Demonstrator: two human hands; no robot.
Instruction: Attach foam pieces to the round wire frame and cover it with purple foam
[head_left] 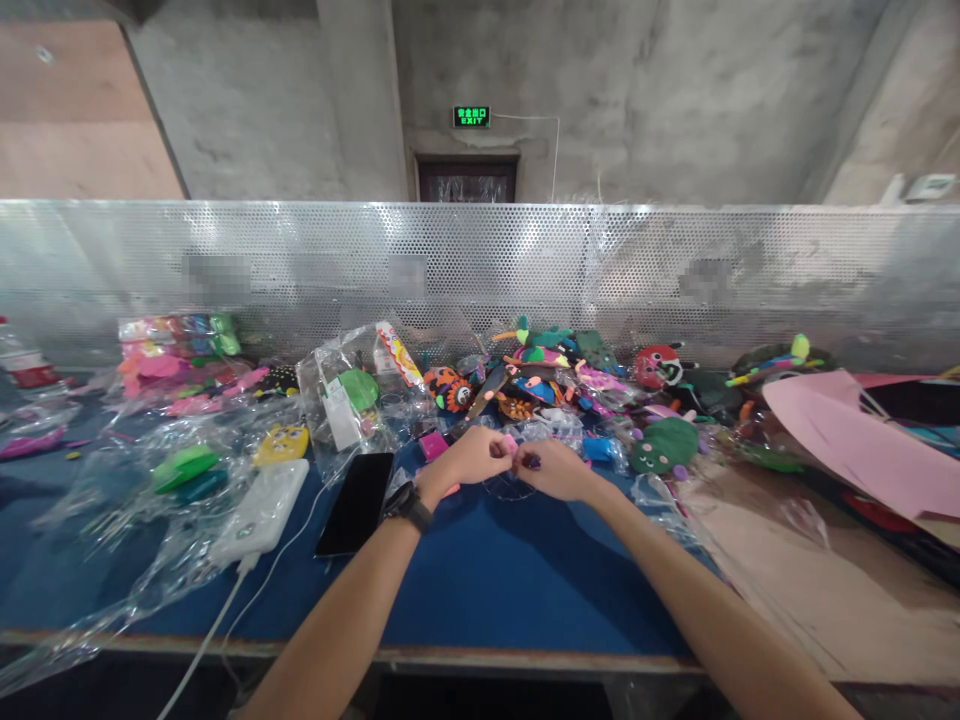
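Observation:
Both my hands meet over the blue table top [480, 570], fingertips nearly touching. My left hand [469, 460], with a black watch on its wrist, pinches a small pink piece [511, 443]. My right hand [553, 468] is closed on a small dark purple piece [531, 461]. A clear plastic bag [510, 487] lies just under and behind the fingers. Right behind the hands a heap of colourful felt and foam figures [540, 375] spreads along the table.
A black phone [355, 503] lies left of my left wrist, beside a white power bank [261, 510] with a cable. Clear bags with coloured pieces cover the left side. Pink sheets [855, 440] and brown cardboard [810, 570] lie on the right. A perforated metal screen [480, 265] backs the table.

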